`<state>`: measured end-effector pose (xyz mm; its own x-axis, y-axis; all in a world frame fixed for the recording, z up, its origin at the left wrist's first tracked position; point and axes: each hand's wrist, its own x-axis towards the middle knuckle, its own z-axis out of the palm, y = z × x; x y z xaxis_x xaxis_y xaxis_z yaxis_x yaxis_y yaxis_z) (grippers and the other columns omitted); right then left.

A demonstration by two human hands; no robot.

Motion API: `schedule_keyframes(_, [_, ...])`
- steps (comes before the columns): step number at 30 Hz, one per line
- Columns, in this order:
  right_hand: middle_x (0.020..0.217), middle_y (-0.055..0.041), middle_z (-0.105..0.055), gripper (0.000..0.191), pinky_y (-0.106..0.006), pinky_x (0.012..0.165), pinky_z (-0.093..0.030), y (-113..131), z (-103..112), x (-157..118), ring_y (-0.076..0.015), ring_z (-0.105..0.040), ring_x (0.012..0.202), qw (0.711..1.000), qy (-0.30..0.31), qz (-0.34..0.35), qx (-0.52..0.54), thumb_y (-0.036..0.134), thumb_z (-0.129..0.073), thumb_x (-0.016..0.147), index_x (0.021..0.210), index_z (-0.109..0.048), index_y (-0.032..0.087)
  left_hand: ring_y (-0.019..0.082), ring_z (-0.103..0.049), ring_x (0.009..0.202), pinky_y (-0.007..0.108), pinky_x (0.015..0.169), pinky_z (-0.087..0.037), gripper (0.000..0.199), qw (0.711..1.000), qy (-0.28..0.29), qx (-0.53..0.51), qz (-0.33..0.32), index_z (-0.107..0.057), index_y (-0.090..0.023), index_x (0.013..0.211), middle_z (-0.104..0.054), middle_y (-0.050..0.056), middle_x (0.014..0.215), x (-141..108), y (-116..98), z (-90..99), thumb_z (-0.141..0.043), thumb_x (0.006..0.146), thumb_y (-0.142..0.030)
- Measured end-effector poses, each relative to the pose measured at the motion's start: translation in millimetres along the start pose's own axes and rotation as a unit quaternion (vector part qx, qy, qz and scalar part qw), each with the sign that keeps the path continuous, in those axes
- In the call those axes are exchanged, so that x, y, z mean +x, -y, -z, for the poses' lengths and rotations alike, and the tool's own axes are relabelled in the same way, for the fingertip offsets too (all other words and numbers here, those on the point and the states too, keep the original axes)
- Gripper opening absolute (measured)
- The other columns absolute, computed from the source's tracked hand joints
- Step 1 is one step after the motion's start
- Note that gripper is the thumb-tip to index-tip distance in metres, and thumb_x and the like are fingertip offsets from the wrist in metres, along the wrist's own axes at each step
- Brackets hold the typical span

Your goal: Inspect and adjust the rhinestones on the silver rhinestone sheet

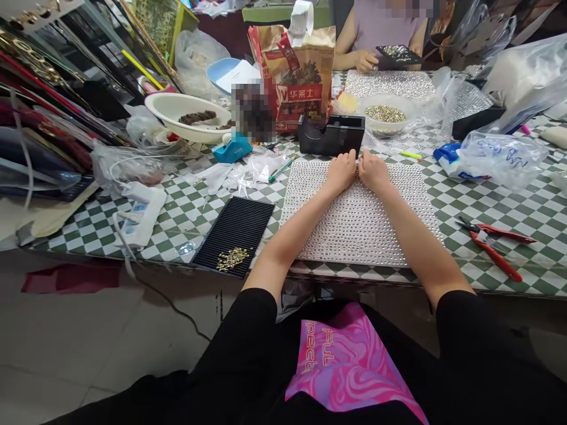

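Both hands are resting on a big silver rhinestone sheet (358, 221) lying on the green-and-white checkered bench (509, 260), with the left hand (340, 172) and right hand (374, 171) side by side at its top edge. The fingers (352, 160) are bunched narrow, and I can't tell if they're pinching anything. Just beyond, a round white bowl (384, 115) is holding small gold studs, while a black ribbed plastic tray (233, 236) is carrying a little gold pile
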<state>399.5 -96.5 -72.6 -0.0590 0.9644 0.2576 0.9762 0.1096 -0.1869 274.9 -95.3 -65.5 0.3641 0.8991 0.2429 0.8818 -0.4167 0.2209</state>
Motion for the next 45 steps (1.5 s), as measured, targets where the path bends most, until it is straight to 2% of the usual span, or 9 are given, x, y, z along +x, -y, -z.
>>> schedule_keyframes(6, [0.111,-0.0235,-0.066,0.049,-0.046,0.094,-0.042,-2,2,2,-0.0313,-0.057,0.107,1.0,-0.005,0.0,-0.008,0.027,-0.021,0.102,0.107,-0.065,0.008,0.029,-0.058,0.124,0.039,0.104,-0.041,0.044,1.0,-0.01,0.0,-0.004,-0.06,-0.011,0.124,-0.067,0.017,0.128,0,-1,1.8,-0.022,0.109,-0.027])
schedule_keyframes(11, [0.116,-0.0221,-0.065,0.049,-0.048,0.097,-0.041,-5,2,-1,-0.0331,-0.053,0.114,1.0,-0.009,-0.003,-0.008,0.03,-0.023,0.103,0.11,-0.067,0.01,0.029,-0.058,0.126,0.039,0.104,-0.041,0.044,1.0,-0.005,0.002,-0.014,-0.062,-0.01,0.122,-0.067,0.017,0.129,-1,0,0.0,-0.024,0.109,-0.028])
schedule_keyframes(22, [0.119,-0.0217,-0.06,0.05,-0.047,0.098,-0.042,-5,4,-4,-0.031,-0.054,0.111,0.999,-0.025,-0.045,0.011,0.033,-0.025,0.104,0.109,-0.069,0.01,0.028,-0.061,0.122,0.039,0.103,-0.043,0.042,1.0,-0.004,-0.003,-0.006,-0.063,-0.012,0.122,-0.07,0.016,0.126,1,0,-0.1,-0.027,0.109,-0.029])
schedule_keyframes(33, [0.118,-0.0204,-0.06,0.051,-0.049,0.099,-0.042,-11,-4,1,-0.0305,-0.054,0.108,0.998,-0.032,-0.053,0.024,0.035,-0.026,0.102,0.106,-0.071,0.014,0.028,-0.061,0.123,0.039,0.104,-0.042,0.041,1.0,0.006,-0.014,0.002,-0.062,-0.013,0.124,-0.07,0.015,0.127,0,0,0.9,-0.027,0.109,-0.029])
schedule_keyframes(39, [0.114,-0.024,-0.059,0.058,-0.053,0.1,-0.041,-17,-14,4,-0.0322,-0.053,0.108,0.996,-0.064,-0.052,0.033,0.038,-0.022,0.103,0.106,-0.071,0.007,0.029,-0.06,0.124,0.039,0.103,-0.04,0.041,1.0,0.009,-0.02,-0.003,-0.061,-0.01,0.124,-0.069,0.017,0.127,-1,-1,4.3,-0.027,0.109,-0.028])
schedule_keyframes(45, [0.116,-0.0238,-0.058,0.062,-0.051,0.101,-0.039,-20,-16,5,-0.0312,-0.052,0.106,0.998,-0.045,-0.045,0.021,0.039,-0.017,0.105,0.106,-0.071,0.007,0.03,-0.06,0.124,0.039,0.103,-0.039,0.042,1.0,0.012,-0.026,-0.002,-0.061,-0.01,0.124,-0.068,0.018,0.128,0,0,1.6,-0.027,0.109,-0.028])
